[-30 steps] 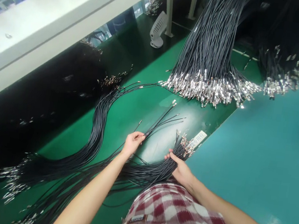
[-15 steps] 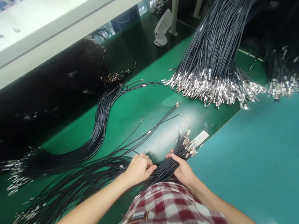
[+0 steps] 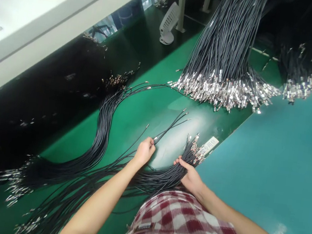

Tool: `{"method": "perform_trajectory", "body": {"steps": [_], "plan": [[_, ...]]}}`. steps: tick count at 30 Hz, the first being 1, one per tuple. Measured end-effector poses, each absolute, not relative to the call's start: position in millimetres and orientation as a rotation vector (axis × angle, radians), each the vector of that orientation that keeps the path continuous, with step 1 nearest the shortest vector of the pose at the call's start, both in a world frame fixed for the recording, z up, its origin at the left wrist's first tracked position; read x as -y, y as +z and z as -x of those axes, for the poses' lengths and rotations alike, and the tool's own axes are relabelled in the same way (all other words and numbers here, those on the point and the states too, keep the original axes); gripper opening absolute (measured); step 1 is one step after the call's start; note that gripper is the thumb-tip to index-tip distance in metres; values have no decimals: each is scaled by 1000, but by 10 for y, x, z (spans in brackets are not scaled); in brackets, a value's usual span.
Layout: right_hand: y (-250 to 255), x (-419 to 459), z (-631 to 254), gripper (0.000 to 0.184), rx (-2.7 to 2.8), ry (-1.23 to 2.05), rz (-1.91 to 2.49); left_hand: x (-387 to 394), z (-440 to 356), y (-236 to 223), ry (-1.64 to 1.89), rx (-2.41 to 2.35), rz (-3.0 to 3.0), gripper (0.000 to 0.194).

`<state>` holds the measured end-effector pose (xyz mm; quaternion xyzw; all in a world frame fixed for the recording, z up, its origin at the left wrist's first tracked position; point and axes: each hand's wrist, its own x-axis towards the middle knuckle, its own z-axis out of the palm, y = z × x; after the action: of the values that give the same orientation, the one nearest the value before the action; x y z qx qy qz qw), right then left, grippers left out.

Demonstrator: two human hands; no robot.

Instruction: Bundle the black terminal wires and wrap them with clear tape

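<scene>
Black wires with metal terminals on their ends form a long bundle (image 3: pixel 153 180) in front of my body. My right hand (image 3: pixel 191 175) is wrapped around this bundle just below its copper-coloured terminals, thumb on top. Up and to the left, my left hand (image 3: pixel 145 151) is closed with its fingertips pinched on a few loose black wires (image 3: pixel 168 128), whose tips point away from me. One more single wire (image 3: pixel 140 135) lies just left of that hand. A white label with writing (image 3: pixel 209 145) sits beside the terminals near my right hand.
Another wire bundle (image 3: pixel 104 125) curves along the green mat (image 3: pixel 136 110) on the left. A large heap of wires with silvery terminals (image 3: pixel 220 89) hangs at the back. A small white fan (image 3: pixel 168 22) stands behind, and a white shelf (image 3: pixel 57 12) crosses the upper left.
My left hand has moved up and left from the bundle to the loose wires and closed on them. My right hand has stayed around the bundle.
</scene>
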<state>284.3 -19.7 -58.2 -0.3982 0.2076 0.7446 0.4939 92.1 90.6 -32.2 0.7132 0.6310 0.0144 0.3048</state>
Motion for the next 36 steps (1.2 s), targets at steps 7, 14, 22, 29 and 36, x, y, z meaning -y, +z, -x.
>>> {"method": "perform_trajectory", "body": {"steps": [7,14,22,29,36], "plan": [[-539,183,-2833,22,-537,1820,956,-272,-682,20,372,-1403,-1867,24],[-498,215,-2795,20,-501,1762,1079,128,-793,183,38,-1223,-2152,27],[-408,177,-2790,10,-544,1749,1180,-738,-533,-332,-5,-1775,-2058,13],[-435,162,-2802,11,-557,1746,1186,-847,-338,-440,23,-1764,-1977,11],[-458,167,-2798,13,-549,1755,1215,-724,537,-227,-184,-1894,-1970,15]]}}
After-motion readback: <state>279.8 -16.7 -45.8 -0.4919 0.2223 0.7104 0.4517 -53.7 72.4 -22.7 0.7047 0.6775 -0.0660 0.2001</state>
